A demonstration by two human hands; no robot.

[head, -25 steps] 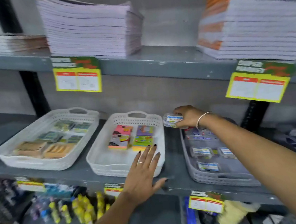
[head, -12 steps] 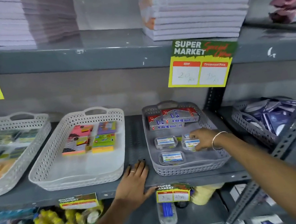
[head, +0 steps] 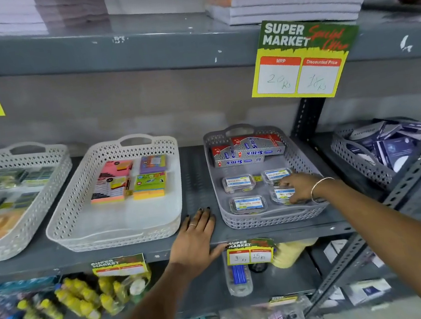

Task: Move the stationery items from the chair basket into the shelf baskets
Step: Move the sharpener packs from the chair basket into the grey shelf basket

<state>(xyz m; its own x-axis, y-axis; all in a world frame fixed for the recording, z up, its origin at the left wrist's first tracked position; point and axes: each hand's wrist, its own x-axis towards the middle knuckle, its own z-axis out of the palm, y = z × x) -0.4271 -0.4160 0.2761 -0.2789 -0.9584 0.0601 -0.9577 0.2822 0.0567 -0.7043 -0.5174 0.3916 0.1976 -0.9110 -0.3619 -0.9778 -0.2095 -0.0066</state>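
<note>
A grey shelf basket (head: pixel 276 219) holds red and silver boxes (head: pixel 251 150) at its back and several small clear boxes with blue labels (head: pixel 238 183) in front. My right hand (head: pixel 301 186) reaches into this basket from the right. It lies on the front-right clear box (head: pixel 282 194), fingers stretched toward the box behind it. My left hand (head: pixel 195 239) rests flat and empty on the shelf edge, between the grey basket and a white basket (head: pixel 118 238) holding sticky-note pads (head: pixel 113 189). The chair basket is out of view.
Another white basket (head: pixel 26 231) of packets stands at far left, and a grey basket of dark packs (head: pixel 360 163) at right behind a slanted metal brace (head: pixel 417 169). A price card (head: pixel 303 58) hangs from the upper shelf under paper stacks. Yellow bottles (head: pixel 75 300) fill the lower shelf.
My right hand brought the clear box down from above the basket's back rim to the front-right of the grey basket. The view swung right; my left hand slid off the white basket's rim onto the shelf.
</note>
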